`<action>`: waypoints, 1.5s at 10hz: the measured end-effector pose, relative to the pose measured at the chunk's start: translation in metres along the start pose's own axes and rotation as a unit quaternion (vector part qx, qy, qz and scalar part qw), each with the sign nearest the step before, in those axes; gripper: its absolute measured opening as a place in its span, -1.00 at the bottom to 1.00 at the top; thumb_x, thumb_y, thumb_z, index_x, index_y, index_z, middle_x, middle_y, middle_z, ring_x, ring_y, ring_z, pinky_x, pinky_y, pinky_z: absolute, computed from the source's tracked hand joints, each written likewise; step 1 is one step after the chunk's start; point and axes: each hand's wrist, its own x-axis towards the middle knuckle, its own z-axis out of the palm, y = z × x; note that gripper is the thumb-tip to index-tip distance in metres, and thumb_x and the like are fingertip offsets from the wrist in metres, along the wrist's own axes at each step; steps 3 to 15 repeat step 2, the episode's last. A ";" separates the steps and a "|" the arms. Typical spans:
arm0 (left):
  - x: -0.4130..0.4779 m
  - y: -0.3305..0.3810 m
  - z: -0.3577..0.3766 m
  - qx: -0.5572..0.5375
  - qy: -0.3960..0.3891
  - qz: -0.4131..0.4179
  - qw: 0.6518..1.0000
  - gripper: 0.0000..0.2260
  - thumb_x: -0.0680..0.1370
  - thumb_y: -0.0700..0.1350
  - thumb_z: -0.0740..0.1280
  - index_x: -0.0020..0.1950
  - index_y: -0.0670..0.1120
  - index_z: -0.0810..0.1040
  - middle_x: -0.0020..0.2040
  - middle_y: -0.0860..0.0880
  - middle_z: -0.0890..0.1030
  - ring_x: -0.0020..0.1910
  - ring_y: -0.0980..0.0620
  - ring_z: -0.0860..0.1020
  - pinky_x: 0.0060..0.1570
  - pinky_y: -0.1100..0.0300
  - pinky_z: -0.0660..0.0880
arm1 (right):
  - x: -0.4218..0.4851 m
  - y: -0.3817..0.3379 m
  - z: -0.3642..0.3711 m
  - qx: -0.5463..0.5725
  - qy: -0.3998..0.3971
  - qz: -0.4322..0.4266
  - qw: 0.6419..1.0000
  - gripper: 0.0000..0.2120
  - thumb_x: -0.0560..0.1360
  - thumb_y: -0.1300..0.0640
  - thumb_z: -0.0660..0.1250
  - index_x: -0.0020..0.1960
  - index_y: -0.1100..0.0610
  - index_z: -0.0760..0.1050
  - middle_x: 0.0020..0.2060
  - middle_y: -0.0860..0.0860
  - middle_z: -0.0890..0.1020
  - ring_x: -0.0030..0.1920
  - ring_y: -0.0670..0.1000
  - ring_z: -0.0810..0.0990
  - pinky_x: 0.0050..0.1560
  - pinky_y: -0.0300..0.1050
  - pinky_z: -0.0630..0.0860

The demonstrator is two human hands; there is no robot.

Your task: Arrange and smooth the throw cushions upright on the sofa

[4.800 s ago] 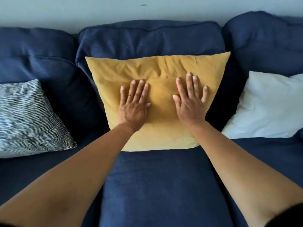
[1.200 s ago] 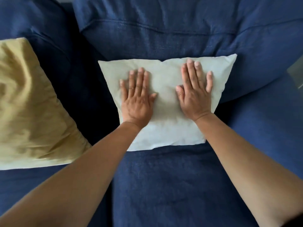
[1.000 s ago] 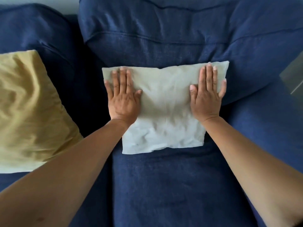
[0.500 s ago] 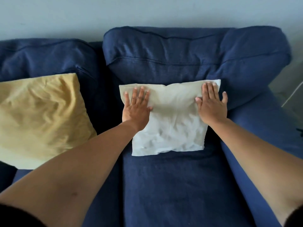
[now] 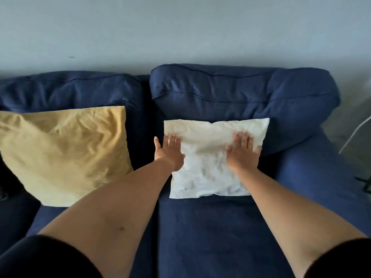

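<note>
A white cushion (image 5: 208,157) leans upright against the right back pillow of the dark blue sofa (image 5: 220,227). My left hand (image 5: 169,151) lies flat on its left edge, fingers spread, partly off the cushion. My right hand (image 5: 242,152) presses flat on its right half with the fingers apart. Neither hand grips anything. A larger mustard yellow cushion (image 5: 64,153) leans upright against the left back pillow, well away from both hands.
The sofa's right armrest (image 5: 313,167) rises just beyond the white cushion. A pale wall (image 5: 180,33) stands behind the sofa. At the right edge there is floor with a thin white cable (image 5: 355,133). The seat in front of the cushions is bare blue fabric.
Both hands have slid down and outward over the white cushion. The view has pulled back and tilted up, showing more wall and the yellow cushion.
</note>
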 end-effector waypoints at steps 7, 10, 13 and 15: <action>-0.029 -0.008 -0.005 -0.040 0.075 0.042 0.995 -0.48 0.70 0.07 -0.01 0.64 -0.03 0.02 0.66 -0.06 0.00 0.63 -0.10 -0.09 0.53 -0.25 -0.22 | -0.028 -0.006 -0.013 -0.022 0.055 -0.047 0.997 -0.44 0.67 -0.08 -0.03 0.62 0.07 -0.01 0.63 0.12 -0.03 0.62 0.12 -0.03 0.50 0.23 0.03; -0.029 -0.008 -0.005 -0.040 0.075 0.042 0.995 -0.48 0.70 0.07 -0.01 0.64 -0.03 0.02 0.66 -0.06 0.00 0.63 -0.10 -0.09 0.53 -0.25 -0.22 | -0.028 -0.006 -0.013 -0.022 0.055 -0.047 0.997 -0.44 0.67 -0.08 -0.03 0.62 0.07 -0.01 0.63 0.12 -0.03 0.62 0.12 -0.03 0.50 0.23 0.03; -0.029 -0.008 -0.005 -0.040 0.075 0.042 0.995 -0.48 0.70 0.07 -0.01 0.64 -0.03 0.02 0.66 -0.06 0.00 0.63 -0.10 -0.09 0.53 -0.25 -0.22 | -0.028 -0.006 -0.013 -0.022 0.055 -0.047 0.997 -0.44 0.67 -0.08 -0.03 0.62 0.07 -0.01 0.63 0.12 -0.03 0.62 0.12 -0.03 0.50 0.23 0.03; -0.029 -0.008 -0.005 -0.040 0.075 0.042 0.995 -0.48 0.70 0.07 -0.01 0.64 -0.03 0.02 0.66 -0.06 0.00 0.63 -0.10 -0.09 0.53 -0.25 -0.22 | -0.028 -0.006 -0.013 -0.022 0.055 -0.047 0.997 -0.44 0.67 -0.08 -0.03 0.62 0.07 -0.01 0.63 0.12 -0.03 0.62 0.12 -0.03 0.50 0.23 0.03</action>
